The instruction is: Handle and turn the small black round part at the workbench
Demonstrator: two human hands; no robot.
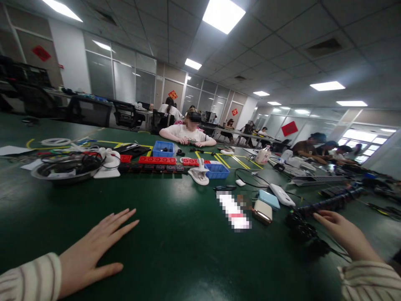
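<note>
My left hand [90, 251] lies flat on the dark green table [175, 242], fingers stretched out and apart, holding nothing. My right hand [344, 236] rests at the right, fingers extended toward a small black part [302, 228] at the end of a long dark strip [332, 202]; its fingertips are right beside or touching that part, not wrapped round it. Both wrists wear striped sleeves.
Ahead lie two phones [282, 194], a small beige case [262, 211], a white clip [199, 175], blue bins [163, 148], red and black strips [156, 161] and a tray of cables [64, 167]. A person sits across the table [188, 131]; others work at the right.
</note>
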